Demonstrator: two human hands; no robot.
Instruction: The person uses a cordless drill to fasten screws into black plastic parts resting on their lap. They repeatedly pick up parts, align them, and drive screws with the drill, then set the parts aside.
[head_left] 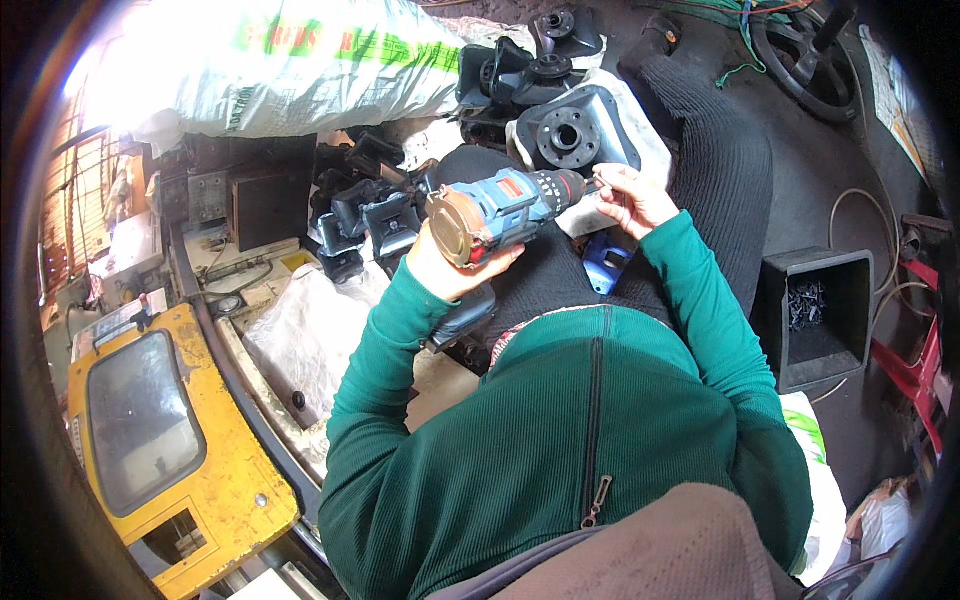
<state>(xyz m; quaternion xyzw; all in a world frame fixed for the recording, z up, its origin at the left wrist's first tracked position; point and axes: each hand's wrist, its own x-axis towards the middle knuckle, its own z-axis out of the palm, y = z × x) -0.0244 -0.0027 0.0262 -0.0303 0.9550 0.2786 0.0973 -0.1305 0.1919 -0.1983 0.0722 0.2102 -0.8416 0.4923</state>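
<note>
A blue cordless drill [508, 204] lies across my lap area, its chuck toward the right. My left hand [445, 268] is closed around its grip, partly hidden under the drill body. Close to the chuck's tip, my right hand [635, 198] pinches its thumb and fingers together; what they hold is too small to make out. Just beyond stands a black square part with a round drilled flange [570, 137], resting on white wrapping. Below my right hand, a blue object [604, 264] rests against my dark trouser leg.
Several black moulded parts [370, 205] are piled to the left, with more [535, 62] at the far side. A white sack [300, 70] lies behind them. To the right, a dark bin [818, 318] holds small metal fasteners. A yellow machine panel [230, 455] stands at lower left.
</note>
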